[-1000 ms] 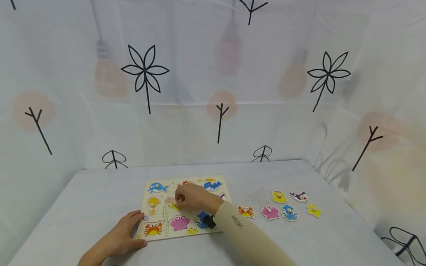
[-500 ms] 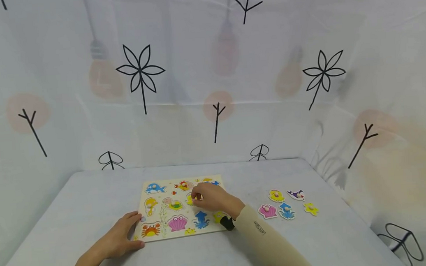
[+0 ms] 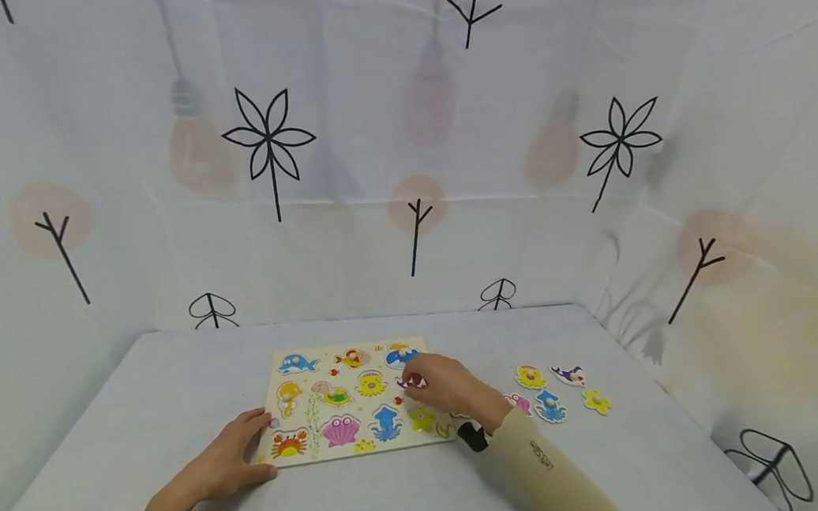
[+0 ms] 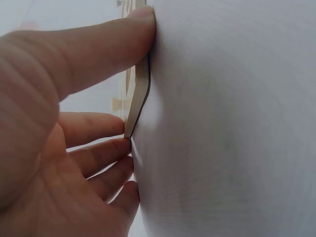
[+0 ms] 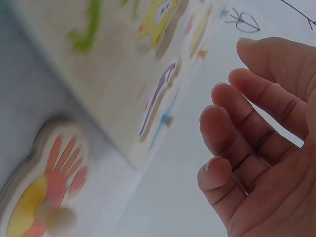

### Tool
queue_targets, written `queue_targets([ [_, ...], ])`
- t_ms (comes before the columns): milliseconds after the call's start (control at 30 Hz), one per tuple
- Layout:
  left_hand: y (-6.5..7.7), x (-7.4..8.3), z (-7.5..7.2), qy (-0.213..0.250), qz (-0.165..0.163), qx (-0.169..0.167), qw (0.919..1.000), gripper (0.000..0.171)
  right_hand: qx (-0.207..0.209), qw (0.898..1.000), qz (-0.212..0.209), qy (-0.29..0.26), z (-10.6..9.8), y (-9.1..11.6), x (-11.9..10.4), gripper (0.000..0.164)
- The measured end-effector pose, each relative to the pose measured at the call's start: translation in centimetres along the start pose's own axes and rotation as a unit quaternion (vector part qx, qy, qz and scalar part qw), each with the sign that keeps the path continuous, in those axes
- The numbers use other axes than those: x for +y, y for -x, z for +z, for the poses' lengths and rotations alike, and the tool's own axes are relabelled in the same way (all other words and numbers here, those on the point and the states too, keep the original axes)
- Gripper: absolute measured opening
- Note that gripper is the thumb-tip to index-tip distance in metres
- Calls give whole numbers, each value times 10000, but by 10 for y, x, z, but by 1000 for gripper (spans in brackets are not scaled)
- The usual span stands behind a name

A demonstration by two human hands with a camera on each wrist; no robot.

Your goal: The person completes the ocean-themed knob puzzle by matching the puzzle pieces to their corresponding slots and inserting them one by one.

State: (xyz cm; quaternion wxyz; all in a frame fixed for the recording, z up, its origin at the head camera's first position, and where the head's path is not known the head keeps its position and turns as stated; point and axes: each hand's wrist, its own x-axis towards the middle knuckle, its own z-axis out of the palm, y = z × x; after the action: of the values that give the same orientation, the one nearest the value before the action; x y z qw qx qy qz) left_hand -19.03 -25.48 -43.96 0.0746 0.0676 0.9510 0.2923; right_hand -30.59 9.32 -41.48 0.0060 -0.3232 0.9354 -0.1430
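Note:
A cream puzzle board [image 3: 326, 354] with sea-animal pictures lies flat on the table. My left hand [image 3: 231, 458] is at its near left corner, thumb against the front edge and fingertips at the left edge. In the left wrist view the thumb [image 4: 98, 54] and fingers lie along the board's thin edge [image 4: 141, 91]. My right hand [image 3: 442, 384] hovers over the board's right side, above a purple sea-animal shape [image 5: 159, 98]. Its fingers are loosely bent with nothing between them. Knobbed pieces, including a turtle [image 3: 336, 395] and a seahorse [image 3: 289, 397], sit in the board.
Loose knobbed pieces lie right of the board: a yellow octopus [image 3: 530, 376], a purple-and-white fish-like piece [image 3: 569, 376], a blue squid [image 3: 550, 406], a yellow starfish [image 3: 596, 401] and a partly hidden pink shell [image 3: 517, 403]. A crab piece [image 5: 49, 192] lies beside the board, under the right wrist.
My right hand has moved rightward across the board, from the turtle past the octopus picture to the purple shape, uncovering the turtle and octopus. My left hand stays at the corner.

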Motion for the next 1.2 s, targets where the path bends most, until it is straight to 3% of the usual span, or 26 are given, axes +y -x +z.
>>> queue_targets([
  [200, 0, 1, 1, 5, -19, -38, 10000, 91, -3, 9994, 258, -215, -5, 16, 19, 20],
  [567, -1, 0, 1, -38, -45, -24, 10000, 90, -21, 9979, 636, -126, -9, 36, 41, 18],
  [900, -2, 2, 2, -84, -8, 0, 10000, 91, 301, 9927, 1161, -141, -26, 53, 71, 18],
  [1200, 1, 2, 1, -67, 18, 29, 10000, 91, 498, 9914, 1201, 157, -34, 70, 106, 18],
])
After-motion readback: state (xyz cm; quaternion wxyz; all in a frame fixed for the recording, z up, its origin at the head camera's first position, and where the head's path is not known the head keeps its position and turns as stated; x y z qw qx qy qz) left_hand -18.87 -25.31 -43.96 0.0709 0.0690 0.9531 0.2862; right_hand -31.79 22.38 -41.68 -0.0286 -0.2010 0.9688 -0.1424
